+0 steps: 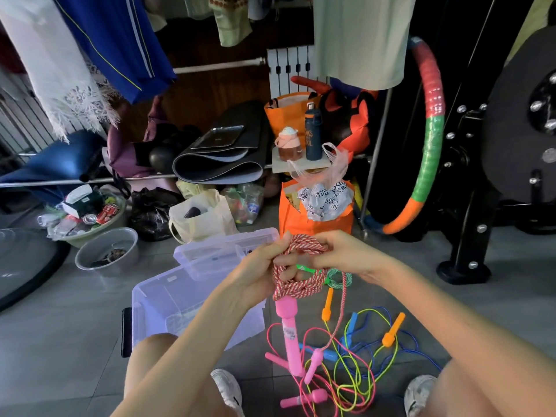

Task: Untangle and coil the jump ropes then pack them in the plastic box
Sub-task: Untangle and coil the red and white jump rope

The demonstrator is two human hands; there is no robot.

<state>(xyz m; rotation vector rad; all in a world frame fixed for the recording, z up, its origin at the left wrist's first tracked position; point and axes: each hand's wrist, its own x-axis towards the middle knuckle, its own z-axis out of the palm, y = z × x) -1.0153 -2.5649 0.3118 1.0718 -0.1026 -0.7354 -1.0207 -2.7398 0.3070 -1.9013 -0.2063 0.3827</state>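
Both hands hold a red-and-white coil (pixel 304 288) above the floor: left hand (pixel 258 272) fisted round the loops, right hand (pixel 340 254) pinching the top, its fingertips half hidden by strands. A pink handle (pixel 287 320) dangles from the coil. The box (pixel 168 299) is partly hidden behind the left arm, and other ropes (pixel 388 338) lie tangled beneath.

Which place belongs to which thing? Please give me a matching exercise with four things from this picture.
Things:
1 red-and-white rope
2 plastic box
3 hoop
4 orange handle

Places:
A leaning at the far right
B open on the floor
C gripped by left hand and right hand
D lying loose on the floor

Pairs: 1-C; 2-B; 3-A; 4-D
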